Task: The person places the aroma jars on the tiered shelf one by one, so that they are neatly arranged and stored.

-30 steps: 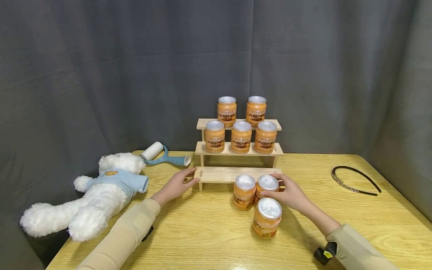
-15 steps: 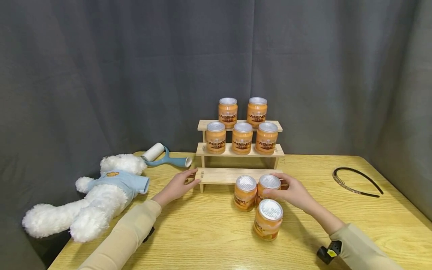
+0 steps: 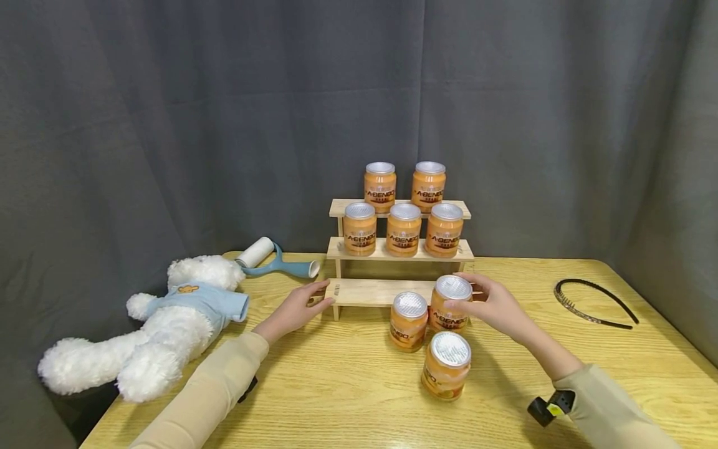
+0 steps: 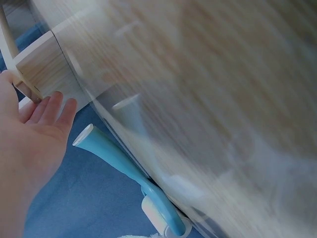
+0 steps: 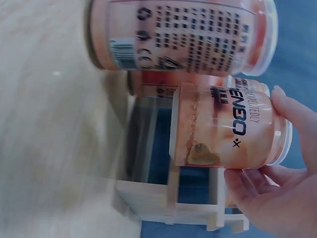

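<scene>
In the head view my right hand (image 3: 493, 308) grips an orange jar (image 3: 449, 315) with a silver lid, thumb and fingers about its upper part. The right wrist view shows this held jar (image 5: 225, 126) raised off the table. A second jar (image 3: 408, 324) stands just left of it, a third jar (image 3: 447, 368) in front. My left hand (image 3: 294, 312) holds the left end of the lowest step of a wooden three-tier stand (image 3: 370, 292); its fingers (image 4: 49, 111) are at the step's end in the left wrist view.
Three jars (image 3: 404, 231) line the middle step, two jars (image 3: 429, 187) the top one. To the left lie a white plush toy (image 3: 174, 318) in a blue shirt and a blue-handled lint roller (image 3: 288, 268). A black headband (image 3: 594, 302) lies at right, a grey curtain (image 3: 224, 125) behind.
My right hand has lifted its jar up from beside the other two on the table. My left hand stays at the stand's end.
</scene>
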The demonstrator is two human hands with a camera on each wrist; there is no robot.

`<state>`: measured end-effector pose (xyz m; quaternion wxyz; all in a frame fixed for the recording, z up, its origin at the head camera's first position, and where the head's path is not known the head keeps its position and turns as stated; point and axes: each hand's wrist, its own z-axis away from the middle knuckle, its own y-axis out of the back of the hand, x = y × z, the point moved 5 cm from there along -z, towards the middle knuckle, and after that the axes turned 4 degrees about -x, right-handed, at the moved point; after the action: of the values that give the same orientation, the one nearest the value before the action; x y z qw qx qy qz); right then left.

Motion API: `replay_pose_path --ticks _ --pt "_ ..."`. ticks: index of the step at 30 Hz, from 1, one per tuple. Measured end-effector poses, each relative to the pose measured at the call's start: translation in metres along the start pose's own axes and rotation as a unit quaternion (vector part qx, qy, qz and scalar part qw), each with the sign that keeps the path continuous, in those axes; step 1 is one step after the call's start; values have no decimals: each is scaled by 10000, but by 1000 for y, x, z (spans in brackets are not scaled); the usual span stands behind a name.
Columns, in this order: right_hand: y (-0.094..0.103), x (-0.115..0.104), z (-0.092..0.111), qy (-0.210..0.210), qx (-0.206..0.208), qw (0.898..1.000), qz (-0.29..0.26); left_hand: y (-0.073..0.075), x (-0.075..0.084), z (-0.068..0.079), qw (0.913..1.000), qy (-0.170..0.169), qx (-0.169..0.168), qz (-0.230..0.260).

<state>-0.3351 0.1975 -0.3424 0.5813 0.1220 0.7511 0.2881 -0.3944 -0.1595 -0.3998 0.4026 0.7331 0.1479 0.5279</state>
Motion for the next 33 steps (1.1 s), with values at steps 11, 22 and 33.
replay_pose_path --ticks 11,22,33 --pt "13 -10 -13 -31 143 9999 -66 0 -1 -2 10000 -40 -1 6" --pt "6 2 -31 253 327 9986 -329 -1 -1 -3 10000 -2 -34 -58" --pt "5 12 -40 391 346 9983 -270 -1 0 -2 10000 -68 20 -62"
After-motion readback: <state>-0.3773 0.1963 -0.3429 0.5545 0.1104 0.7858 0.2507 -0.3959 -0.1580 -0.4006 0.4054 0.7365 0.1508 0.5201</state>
